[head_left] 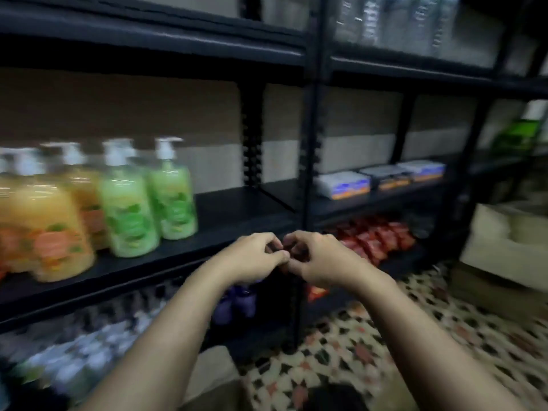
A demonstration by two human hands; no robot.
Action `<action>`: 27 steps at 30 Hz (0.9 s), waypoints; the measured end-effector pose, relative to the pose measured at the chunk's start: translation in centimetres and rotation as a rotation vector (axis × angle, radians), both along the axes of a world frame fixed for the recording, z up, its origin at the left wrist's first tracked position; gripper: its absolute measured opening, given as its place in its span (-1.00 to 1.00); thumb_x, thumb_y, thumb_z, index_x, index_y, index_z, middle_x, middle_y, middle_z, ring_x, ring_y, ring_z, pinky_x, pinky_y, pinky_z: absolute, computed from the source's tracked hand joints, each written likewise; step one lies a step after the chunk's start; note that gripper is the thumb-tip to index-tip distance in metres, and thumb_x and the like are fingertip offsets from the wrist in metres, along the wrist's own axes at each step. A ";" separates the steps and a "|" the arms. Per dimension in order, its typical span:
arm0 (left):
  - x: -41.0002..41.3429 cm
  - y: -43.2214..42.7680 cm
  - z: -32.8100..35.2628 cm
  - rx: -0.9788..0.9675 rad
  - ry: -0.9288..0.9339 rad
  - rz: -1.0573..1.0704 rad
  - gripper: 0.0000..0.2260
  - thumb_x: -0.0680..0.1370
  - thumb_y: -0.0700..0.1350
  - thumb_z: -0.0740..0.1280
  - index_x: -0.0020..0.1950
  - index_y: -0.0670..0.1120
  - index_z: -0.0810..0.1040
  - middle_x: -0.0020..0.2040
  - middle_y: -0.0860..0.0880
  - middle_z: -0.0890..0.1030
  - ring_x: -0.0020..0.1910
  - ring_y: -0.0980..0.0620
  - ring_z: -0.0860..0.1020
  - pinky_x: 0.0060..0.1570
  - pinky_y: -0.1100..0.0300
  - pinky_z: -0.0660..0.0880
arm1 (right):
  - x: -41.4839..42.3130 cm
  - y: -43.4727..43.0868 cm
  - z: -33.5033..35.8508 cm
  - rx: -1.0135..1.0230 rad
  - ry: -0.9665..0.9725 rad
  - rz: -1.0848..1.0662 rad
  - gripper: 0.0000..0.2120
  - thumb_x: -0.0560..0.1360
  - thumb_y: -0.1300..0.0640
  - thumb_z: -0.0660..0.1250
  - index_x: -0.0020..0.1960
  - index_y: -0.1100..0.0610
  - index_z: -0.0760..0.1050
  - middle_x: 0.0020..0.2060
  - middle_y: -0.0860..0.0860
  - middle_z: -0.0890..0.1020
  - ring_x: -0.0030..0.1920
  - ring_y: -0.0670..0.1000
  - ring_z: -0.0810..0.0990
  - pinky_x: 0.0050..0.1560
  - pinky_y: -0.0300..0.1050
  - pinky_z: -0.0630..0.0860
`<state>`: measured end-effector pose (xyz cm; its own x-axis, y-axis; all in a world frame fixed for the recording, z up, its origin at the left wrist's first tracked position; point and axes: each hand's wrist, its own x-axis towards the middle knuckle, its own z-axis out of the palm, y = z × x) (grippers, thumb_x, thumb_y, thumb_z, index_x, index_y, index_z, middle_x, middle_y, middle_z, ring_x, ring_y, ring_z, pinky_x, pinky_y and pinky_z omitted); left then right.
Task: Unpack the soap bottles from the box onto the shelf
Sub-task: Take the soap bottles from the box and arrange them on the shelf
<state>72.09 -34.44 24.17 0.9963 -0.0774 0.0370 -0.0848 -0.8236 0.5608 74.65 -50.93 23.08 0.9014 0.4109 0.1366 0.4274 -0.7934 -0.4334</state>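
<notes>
Left hand (255,256) and right hand (321,259), fingers curled, met before the shelf's (237,209) front edge; anything held was indiscernible.

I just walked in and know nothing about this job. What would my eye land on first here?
The left hand and right hand meet fingertip to fingertip at the centre, fingers curled; blur hides whether they pinch anything. To their left, bright orange soap bottles and green soap bottles with white pumps stand on the black shelf. Lower right, red packets fill a lower level, near the patterned floor.
</notes>
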 end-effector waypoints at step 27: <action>0.4 -31.6 -38.1 0.469 0.783 -0.384 -0.16 0.50 0.24 0.30 0.59 -0.10 -0.04 0.56 -0.18 0.10 0.50 -0.19 0.21 0.43 0.04 0.23 | -15.1 -25.6 -36.0 0.672 0.855 -1.676 0.13 0.30 -0.24 0.55 0.57 0.18 -0.03 0.50 0.22 0.25 0.51 0.24 0.20 0.48 0.04 0.18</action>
